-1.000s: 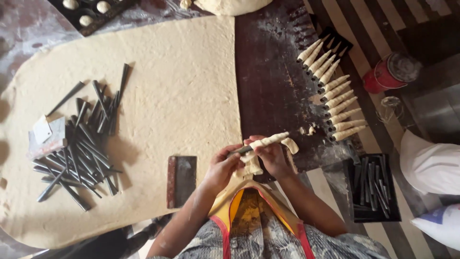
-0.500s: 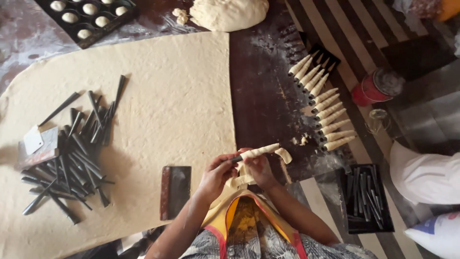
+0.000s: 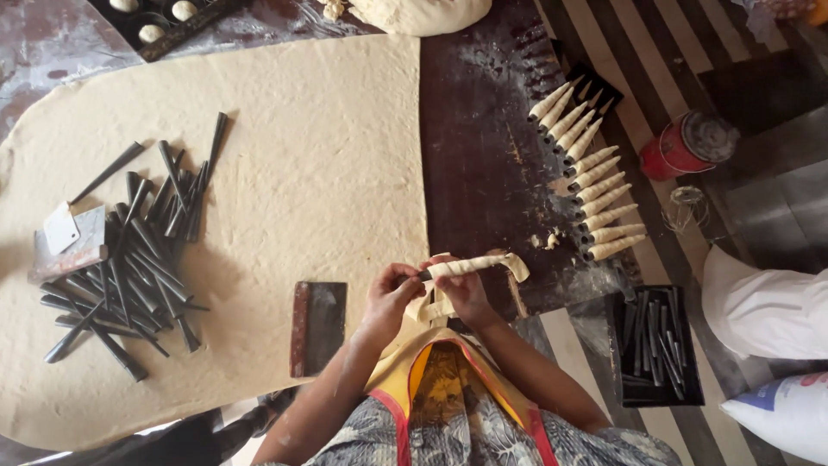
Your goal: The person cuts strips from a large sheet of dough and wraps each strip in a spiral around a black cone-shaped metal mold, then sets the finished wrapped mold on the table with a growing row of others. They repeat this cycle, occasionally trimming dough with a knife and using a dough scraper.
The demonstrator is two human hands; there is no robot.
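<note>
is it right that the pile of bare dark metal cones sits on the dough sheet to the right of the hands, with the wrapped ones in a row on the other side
Not quite. The head view shows the pile of bare metal cones on the dough sheet to the left of the hands, not the right. The row of wrapped cones does lie on the other side.

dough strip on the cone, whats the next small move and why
Probably keep winding: the left hand pinches the narrow end of the dough-wrapped cone while the right hand supports it, and a loose tail of the dough strip hangs at the wide end. Tucking that tail down looks like the next move.
</note>
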